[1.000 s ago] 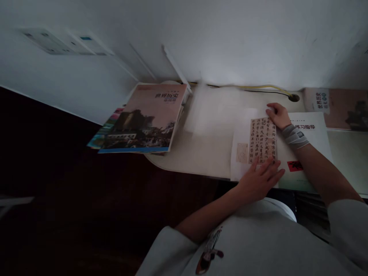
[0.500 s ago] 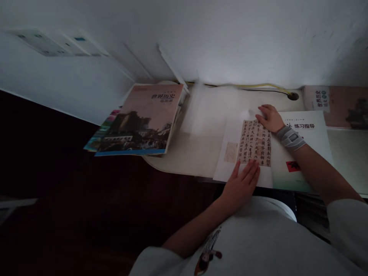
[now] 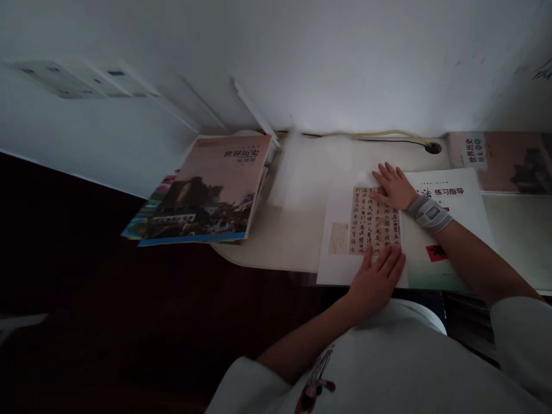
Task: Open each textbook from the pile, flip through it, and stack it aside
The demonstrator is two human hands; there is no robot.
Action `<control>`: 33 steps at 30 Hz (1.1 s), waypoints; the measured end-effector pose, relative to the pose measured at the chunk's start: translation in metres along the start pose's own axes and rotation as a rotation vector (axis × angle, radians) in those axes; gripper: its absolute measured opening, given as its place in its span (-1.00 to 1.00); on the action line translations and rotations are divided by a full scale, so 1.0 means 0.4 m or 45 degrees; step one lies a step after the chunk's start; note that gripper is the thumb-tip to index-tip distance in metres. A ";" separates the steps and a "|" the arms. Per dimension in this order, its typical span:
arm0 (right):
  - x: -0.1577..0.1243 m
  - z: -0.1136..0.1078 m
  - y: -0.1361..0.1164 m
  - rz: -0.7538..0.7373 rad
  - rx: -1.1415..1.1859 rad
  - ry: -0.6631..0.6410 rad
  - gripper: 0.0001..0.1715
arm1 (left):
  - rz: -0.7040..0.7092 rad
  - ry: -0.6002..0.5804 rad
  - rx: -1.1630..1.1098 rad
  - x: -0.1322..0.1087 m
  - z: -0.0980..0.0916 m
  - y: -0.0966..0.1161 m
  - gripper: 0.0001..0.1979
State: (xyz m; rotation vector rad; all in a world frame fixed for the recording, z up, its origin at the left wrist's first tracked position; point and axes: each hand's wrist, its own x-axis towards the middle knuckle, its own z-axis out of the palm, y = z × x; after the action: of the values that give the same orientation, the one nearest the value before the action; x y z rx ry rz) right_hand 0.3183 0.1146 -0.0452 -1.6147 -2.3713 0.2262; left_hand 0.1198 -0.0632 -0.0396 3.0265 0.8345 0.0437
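Note:
A calligraphy practice book lies on the white desk, its green and white cover (image 3: pixel 459 221) to the right. Left of that cover is a white panel (image 3: pixel 334 267) with a block of brush calligraphy printed on it. My left hand (image 3: pixel 375 282) rests flat on the panel's lower part, fingers stretched out over the bottom of the print. Higher up, my right hand (image 3: pixel 394 187) lies palm down with spread fingers across the top of the calligraphy. A grey wristband (image 3: pixel 431 213) wraps my right wrist. Neither hand grips anything.
A stack of books topped by a world history book (image 3: pixel 207 190) overhangs the desk's left end. Another history book (image 3: pixel 509 161) lies at the back right. A yellow cable (image 3: pixel 388 133) runs along the wall to a desk hole (image 3: pixel 432 148).
My right hand has flattened, its fingers spreading over the top of the panel. My left hand has slid slightly right along the lower part. The view has shifted a little.

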 end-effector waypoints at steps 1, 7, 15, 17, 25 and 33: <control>0.000 -0.002 -0.003 -0.006 -0.009 -0.014 -0.01 | -0.003 -0.024 -0.013 -0.003 -0.002 -0.002 -0.49; -0.001 0.004 -0.001 -0.070 -0.033 -0.028 -0.03 | -0.006 -0.085 -0.178 -0.001 -0.039 -0.032 -0.17; -0.013 0.011 -0.038 -0.061 -0.126 -0.041 0.07 | -0.032 -0.012 -0.226 0.034 -0.025 -0.014 -0.02; -0.017 0.008 -0.054 -0.102 -0.130 -0.123 0.10 | -0.025 0.000 -0.226 0.037 -0.016 -0.003 0.01; -0.020 0.017 -0.096 -0.394 -0.132 -0.266 -0.02 | -0.143 0.034 -0.341 -0.018 -0.079 -0.108 -0.34; 0.024 0.006 -0.085 -0.247 -0.192 -0.154 -0.15 | -1.284 0.123 -0.473 -0.108 -0.106 -0.399 -0.52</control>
State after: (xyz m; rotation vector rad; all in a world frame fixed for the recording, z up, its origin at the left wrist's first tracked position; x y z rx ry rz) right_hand 0.2839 0.1110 -0.0369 -1.4565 -2.6753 0.1112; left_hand -0.0003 0.0516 0.0004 1.9897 1.9608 0.2924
